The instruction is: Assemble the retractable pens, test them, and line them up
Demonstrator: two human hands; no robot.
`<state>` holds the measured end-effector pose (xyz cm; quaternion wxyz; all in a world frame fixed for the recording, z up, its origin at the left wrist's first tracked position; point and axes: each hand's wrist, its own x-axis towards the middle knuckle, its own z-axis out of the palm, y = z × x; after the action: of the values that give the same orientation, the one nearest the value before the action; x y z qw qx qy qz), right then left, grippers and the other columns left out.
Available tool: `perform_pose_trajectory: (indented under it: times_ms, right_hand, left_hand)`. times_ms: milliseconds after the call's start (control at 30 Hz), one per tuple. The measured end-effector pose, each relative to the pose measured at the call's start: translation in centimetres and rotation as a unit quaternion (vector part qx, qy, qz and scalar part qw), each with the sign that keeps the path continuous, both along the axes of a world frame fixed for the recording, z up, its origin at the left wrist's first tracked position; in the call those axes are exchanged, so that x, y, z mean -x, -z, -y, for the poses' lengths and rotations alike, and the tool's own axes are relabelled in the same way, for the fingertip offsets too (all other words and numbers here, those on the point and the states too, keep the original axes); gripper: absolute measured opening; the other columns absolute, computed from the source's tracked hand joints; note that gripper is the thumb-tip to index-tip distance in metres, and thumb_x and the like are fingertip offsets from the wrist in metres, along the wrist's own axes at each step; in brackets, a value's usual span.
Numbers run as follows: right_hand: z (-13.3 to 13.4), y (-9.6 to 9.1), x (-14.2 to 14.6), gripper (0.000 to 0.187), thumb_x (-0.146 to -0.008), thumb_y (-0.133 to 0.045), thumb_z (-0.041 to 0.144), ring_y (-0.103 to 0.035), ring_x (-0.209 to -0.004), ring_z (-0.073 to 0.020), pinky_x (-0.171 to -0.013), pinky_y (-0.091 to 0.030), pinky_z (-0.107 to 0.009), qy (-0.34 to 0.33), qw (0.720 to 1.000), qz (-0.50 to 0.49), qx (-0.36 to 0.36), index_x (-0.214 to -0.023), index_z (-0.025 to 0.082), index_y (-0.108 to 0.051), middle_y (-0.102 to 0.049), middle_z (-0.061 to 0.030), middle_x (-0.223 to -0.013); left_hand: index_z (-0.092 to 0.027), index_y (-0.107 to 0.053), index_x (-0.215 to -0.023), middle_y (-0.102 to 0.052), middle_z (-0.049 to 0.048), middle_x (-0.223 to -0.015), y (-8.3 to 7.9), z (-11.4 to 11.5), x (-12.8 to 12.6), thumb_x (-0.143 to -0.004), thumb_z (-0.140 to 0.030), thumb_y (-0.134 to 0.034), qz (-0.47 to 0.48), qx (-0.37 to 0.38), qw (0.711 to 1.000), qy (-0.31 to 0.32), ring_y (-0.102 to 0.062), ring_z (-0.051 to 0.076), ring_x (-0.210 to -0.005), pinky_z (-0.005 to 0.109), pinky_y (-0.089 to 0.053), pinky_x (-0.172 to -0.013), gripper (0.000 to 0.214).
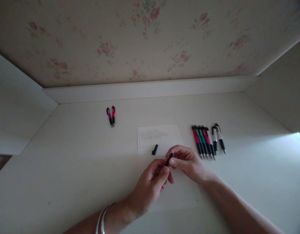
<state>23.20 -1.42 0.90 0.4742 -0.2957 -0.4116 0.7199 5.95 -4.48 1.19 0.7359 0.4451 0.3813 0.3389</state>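
Over the sheet of paper, my left hand (153, 182) and my right hand (189, 162) meet, both with closed fingers around a short black pen part (169, 159). The left fingers pinch its lower end, and the right thumb and forefinger press its upper end. Its exact shape is partly hidden by the fingers. A loose black pen piece with a clip (155, 149) lies on the paper (162, 141), just beyond my left hand. Handwritten lines fill the top of that sheet.
To the right, several pink, green and white pens (203, 142) lie side by side, with two white pens (218, 138) beside them. Two pink and purple pens (113, 116) rest at the back left. White panels and a floral wall (150, 48) bound the white desk (79, 169).
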Motion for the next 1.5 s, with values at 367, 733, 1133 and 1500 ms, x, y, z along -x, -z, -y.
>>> perform_pose_trajectory:
  times_ms: [367,733,1133,1500]
  right_hand:
    - [-0.09,-0.64,-0.11,0.016,-0.089,-0.072,0.029,-0.052,-0.046,-0.0054,-0.042,-0.038,-0.016,-0.042,0.997,0.068,-0.018,-0.087,0.013,-0.074,-0.065,0.0002,-0.062]
    - [-0.2,-0.48,-0.27,0.019,-0.09,-0.069,0.033,-0.046,-0.041,-0.003,-0.036,-0.033,-0.015,-0.05,0.997,0.057,0.003,-0.095,0.014,-0.071,-0.071,-0.0041,-0.081]
    - [0.18,-0.17,0.03,0.033,-0.085,-0.076,0.03,-0.055,-0.052,-0.0059,-0.046,-0.047,-0.02,-0.022,0.999,0.019,0.015,-0.117,0.024,-0.069,-0.073,-0.0063,-0.1]
    - [-0.12,-0.29,0.07,0.018,-0.08,-0.079,0.027,-0.05,-0.047,-0.0061,-0.041,-0.039,-0.019,0.011,0.999,0.043,0.022,-0.093,0.015,-0.075,-0.07,-0.0021,-0.071]
  left_hand:
    - [-0.012,-0.063,-0.093,-0.058,0.0014,-0.07,-0.5,-0.19,-0.08,-0.1,-0.047,-0.045,-0.012,-0.002,1.0,0.013,-0.04,0.009,-0.056,0.024,-0.03,-0.051,0.04]
    - [-0.013,-0.059,-0.098,-0.057,-0.0002,-0.069,-0.01,-0.12,-0.07,-0.096,-0.051,-0.054,0.025,0.031,0.999,-0.007,-0.038,0.008,-0.053,0.023,-0.027,-0.048,0.038]
    - [-0.012,-0.062,-0.094,-0.055,0.0004,-0.071,-0.25,-0.28,0.03,-0.097,-0.048,-0.053,0.026,0.008,1.0,0.006,-0.039,0.008,-0.055,0.022,-0.029,-0.049,0.037]
    - [-0.012,-0.065,-0.096,-0.053,-0.0008,-0.07,-0.26,-0.33,0.22,-0.092,-0.05,-0.061,0.006,0.02,1.0,-0.002,-0.039,0.008,-0.057,0.022,-0.029,-0.05,0.038]
